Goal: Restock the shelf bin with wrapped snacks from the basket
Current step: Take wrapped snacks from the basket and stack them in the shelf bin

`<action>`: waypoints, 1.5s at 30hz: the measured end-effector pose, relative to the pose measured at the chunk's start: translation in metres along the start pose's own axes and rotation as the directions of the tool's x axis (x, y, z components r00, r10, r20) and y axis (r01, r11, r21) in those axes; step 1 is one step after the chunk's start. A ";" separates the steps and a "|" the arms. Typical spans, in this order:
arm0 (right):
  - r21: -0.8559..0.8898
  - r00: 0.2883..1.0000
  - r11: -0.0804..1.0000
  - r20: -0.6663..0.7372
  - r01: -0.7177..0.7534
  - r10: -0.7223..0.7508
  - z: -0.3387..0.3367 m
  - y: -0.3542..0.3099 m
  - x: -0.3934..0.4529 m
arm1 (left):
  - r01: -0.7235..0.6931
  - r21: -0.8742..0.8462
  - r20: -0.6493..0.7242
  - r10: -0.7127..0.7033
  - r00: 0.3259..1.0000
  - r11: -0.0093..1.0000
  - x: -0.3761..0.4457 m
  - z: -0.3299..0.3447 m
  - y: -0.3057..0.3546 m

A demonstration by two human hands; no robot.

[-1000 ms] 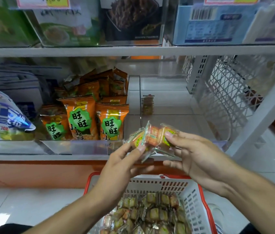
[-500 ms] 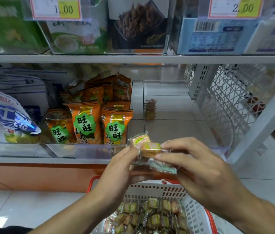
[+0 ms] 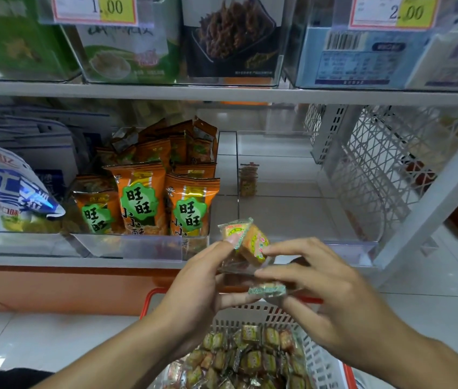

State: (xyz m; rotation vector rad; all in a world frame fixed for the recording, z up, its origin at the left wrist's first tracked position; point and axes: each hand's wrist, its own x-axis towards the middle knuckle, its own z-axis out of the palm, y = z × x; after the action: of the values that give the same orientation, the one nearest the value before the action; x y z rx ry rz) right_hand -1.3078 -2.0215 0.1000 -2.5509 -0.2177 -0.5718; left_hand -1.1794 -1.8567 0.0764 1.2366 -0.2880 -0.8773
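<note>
While both hands meet just above the basket [image 3: 320, 357], the left hand [image 3: 197, 287] has its grip pinched on a small bunch of wrapped snacks [image 3: 246, 242], and the right hand [image 3: 331, 299] pinches the same bunch from the other side. They sit just in front of the shelf's front edge, before the clear shelf bin [image 3: 292, 214], where one snack [image 3: 248, 179] stands against its left wall. More wrapped snacks fill the basket below. Orange packets [image 3: 140, 200] crowd the neighbouring bin to the left
</note>
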 end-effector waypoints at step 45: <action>0.876 0.586 -0.100 0.397 -0.472 0.707 0.025 0.000 0.020 | 0.102 -0.102 -0.140 -0.116 0.983 0.990 -0.002 0.004 -0.011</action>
State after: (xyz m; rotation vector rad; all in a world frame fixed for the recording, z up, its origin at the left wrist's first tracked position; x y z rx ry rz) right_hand -1.2811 -2.0078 0.0894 -1.0321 0.5610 -0.1507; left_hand -1.1879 -1.8588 0.0686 1.2300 -0.0614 -0.8790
